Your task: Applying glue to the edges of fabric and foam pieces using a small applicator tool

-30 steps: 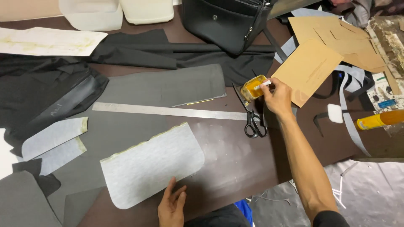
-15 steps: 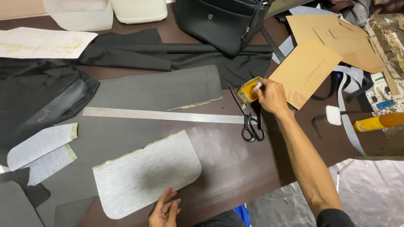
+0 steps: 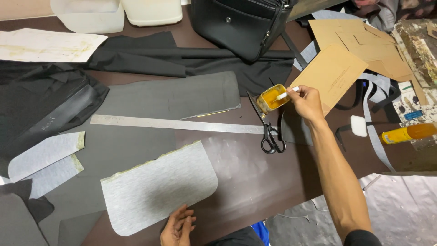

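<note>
My right hand reaches across the table and holds a small white brush handle whose tip sits in a tilted open jar of yellow glue. My left hand rests flat, fingers together, on the near edge of a grey rounded panel with a yellowish glued rim. Black-handled scissors lie just below the jar. A long metal ruler lies across a dark grey sheet.
A black bag stands at the back. Brown card patterns lie right of the jar. Black fabric is at left, two grey strips below it. A yellow bottle lies at right, white containers at the back.
My right hand stayed at the glue jar, with the white brush handle now showing more clearly. My left hand shifted slightly along the panel's near edge. The camera view drifted.
</note>
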